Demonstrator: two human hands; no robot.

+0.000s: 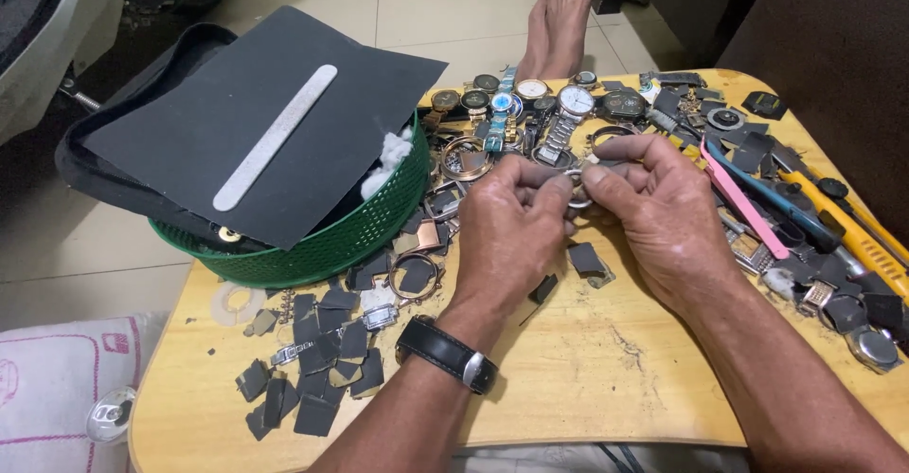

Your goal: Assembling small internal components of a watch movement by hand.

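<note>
Item: small metal watch part (576, 181), pinched between our left hand (511, 232) and right hand (663, 217), above the wooden table (587, 369), centre. Risk: a slip drops it among the scattered dark sandpaper scraps (322, 340) and we lose it.

wooden table (606, 388), watches (549, 104), dark scraps (317, 359), green basket (312, 250)

**Little packaging in my view**

From my remote seat I find just one package-like thing: a white woven sack (57, 378) at the lower left corner, beside the wooden table (587, 378), with pink lines and a small pink rectangular printed mark near its top edge (too small to make out). I see no signs, and no lit screens
</note>
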